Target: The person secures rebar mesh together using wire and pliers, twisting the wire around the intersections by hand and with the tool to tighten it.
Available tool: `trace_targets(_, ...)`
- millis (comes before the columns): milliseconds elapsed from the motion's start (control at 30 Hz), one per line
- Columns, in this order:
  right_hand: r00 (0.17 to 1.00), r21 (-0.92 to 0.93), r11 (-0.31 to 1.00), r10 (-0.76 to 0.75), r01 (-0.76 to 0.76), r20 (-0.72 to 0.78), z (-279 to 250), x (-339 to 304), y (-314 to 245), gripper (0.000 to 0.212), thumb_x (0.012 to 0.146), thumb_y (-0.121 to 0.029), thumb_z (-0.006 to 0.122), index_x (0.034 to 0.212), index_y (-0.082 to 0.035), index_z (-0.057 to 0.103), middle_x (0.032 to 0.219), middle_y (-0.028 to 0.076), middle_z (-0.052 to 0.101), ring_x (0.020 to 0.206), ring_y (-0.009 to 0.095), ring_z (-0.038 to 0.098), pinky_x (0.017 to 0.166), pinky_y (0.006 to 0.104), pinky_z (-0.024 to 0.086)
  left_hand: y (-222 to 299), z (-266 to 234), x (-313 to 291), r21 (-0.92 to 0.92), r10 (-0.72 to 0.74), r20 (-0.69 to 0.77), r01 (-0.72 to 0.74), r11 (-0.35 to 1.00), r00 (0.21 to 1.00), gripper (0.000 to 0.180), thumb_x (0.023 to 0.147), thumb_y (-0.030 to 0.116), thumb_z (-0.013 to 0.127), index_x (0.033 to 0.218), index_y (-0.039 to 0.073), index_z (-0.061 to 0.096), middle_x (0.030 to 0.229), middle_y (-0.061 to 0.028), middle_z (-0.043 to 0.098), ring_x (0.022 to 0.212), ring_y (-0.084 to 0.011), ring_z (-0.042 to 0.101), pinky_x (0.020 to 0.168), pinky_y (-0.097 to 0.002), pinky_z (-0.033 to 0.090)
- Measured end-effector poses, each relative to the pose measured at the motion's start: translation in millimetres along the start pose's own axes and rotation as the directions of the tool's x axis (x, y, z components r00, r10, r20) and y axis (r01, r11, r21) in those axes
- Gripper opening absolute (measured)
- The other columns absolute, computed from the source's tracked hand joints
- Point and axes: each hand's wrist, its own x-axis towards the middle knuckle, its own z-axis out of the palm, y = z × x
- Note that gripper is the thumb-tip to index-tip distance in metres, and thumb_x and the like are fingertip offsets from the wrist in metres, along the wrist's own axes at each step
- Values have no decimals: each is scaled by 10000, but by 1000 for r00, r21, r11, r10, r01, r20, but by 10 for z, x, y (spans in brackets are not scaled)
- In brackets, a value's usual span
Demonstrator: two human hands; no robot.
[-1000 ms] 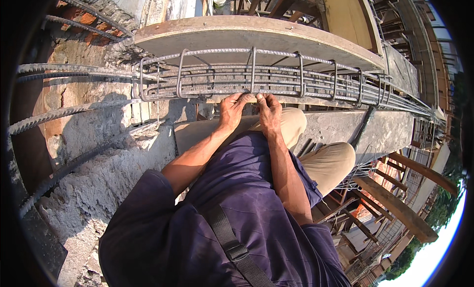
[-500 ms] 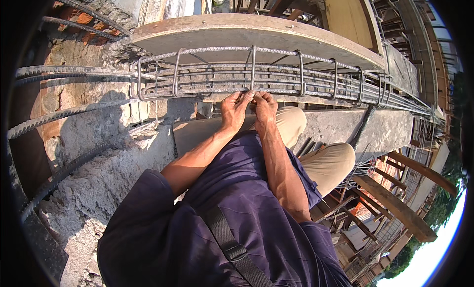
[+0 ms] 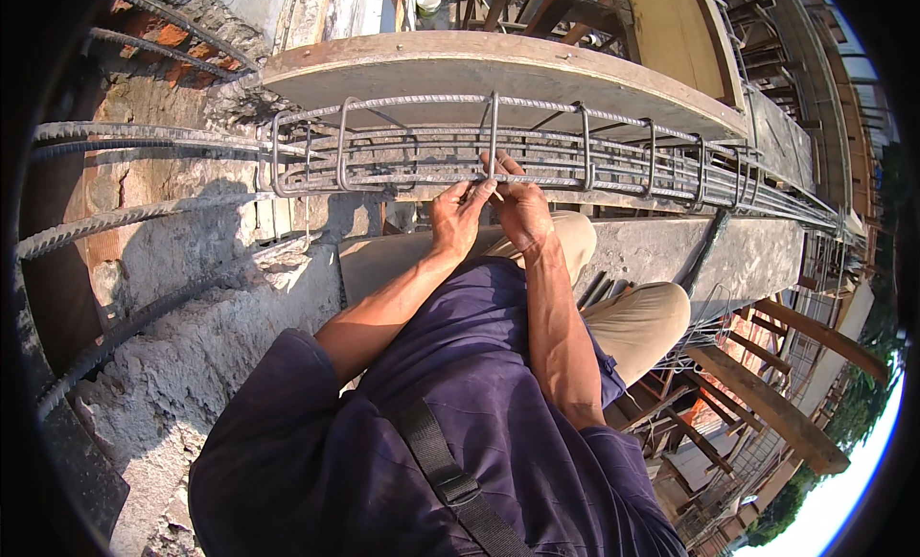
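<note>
Before me lies a long rebar cage (image 3: 586,145) of ribbed bars and square stirrups. At the foot of one stirrup (image 3: 494,126), where it meets the near bar, both hands work side by side. My left hand (image 3: 457,220) is closed in a pinch right at that joint. Beside it, my right hand (image 3: 524,215) has its fingers bent over the near bar, with some reaching inside the cage. A thin light sliver shows by the right hand's fingers; it is too small to name.
A formwork board (image 3: 508,63) runs behind the cage. At the left, thick rebars (image 3: 144,212) stick out over a rough concrete ledge (image 3: 211,336). A concrete-grey beam panel (image 3: 747,255) lies at the right, with timber props (image 3: 767,404) below. A white bucket (image 3: 428,1) stands far off.
My right hand has turned and moved slightly right, and its fingers now reach up over the near bar into the cage. My left hand stays at the joint.
</note>
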Motion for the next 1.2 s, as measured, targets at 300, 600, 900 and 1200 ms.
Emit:
trace_targets(300, 708, -758, -367, -291, 539, 644, 247, -120, -894, 211, 906, -106, 634, 1109, -90, 687, 1182, 66, 678, 1158, 296, 594, 946, 398, 500, -87, -115, 30, 151, -27, 41, 21, 988, 999, 273, 950, 263, 722, 924, -8, 727, 709, 60, 546, 672, -42, 417, 574, -254, 356)
trace_targets(600, 811, -653, -562, 59, 508, 582, 469, 345, -1014, 142, 858, -202, 681, 918, -106, 767, 921, 92, 720, 999, 300, 657, 931, 444, 472, -90, -80, 46, 85, 28, 0, -28, 996, 1000, 325, 934, 310, 728, 953, -14, 733, 701, 15, 598, 660, -76, 463, 602, -276, 402)
trace_targets(900, 871, -983, 24, -467, 182, 150, 537, -392, -576, 227, 850, -266, 711, 967, -87, 787, 869, 147, 745, 811, 320, 724, 736, 410, 552, 148, -167, 73, 411, -254, 16, 225, 883, 967, 506, 897, 437, 713, 1034, -51, 716, 963, -214, 728, 889, -252, 710, 780, -375, 526)
trace_targets(1200, 758, -973, 123, -648, 198, 72, 510, -510, -175, 138, 832, -196, 719, 862, -67, 760, 845, 137, 712, 853, 338, 674, 761, 439, 516, 227, -314, 94, 604, -178, 201, 22, 797, 963, 271, 952, 121, 559, 1125, -50, 677, 995, -234, 723, 934, -304, 711, 796, -402, 528)
